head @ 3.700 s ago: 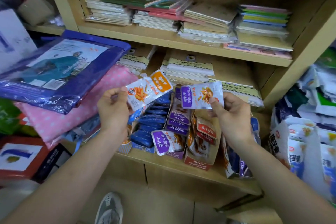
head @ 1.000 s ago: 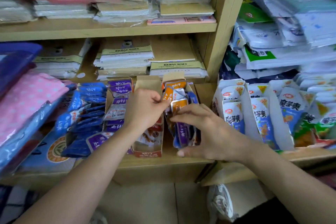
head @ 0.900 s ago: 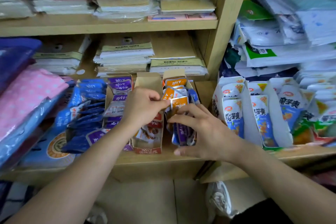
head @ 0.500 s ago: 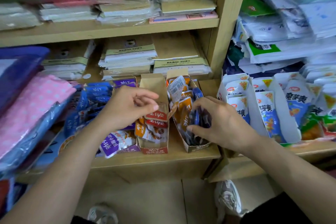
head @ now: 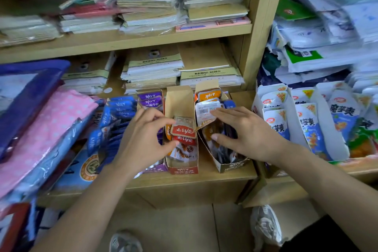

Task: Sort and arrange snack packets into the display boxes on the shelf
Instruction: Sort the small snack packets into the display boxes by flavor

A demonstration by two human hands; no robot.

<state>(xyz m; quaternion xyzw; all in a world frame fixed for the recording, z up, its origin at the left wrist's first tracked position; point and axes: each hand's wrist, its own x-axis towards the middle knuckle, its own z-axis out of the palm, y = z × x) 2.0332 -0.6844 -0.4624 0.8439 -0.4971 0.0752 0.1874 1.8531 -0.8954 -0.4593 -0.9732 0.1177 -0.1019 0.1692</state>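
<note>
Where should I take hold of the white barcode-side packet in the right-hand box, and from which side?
Pinch the top edge of the white packet, coming from above. It stands tilted in the right box with that edge free, while other packets below and beside it crowd the remaining edges. Fingers of the right hand touch its right edge.

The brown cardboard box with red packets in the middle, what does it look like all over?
The narrow brown cardboard display box stands upright on the wooden shelf, between a purple box and a tilted brown box. Its low front wall is printed red; its plain back flap rises tall. Red snack packets stand inside, filling the front part. The left hand pinches the top one.
</note>
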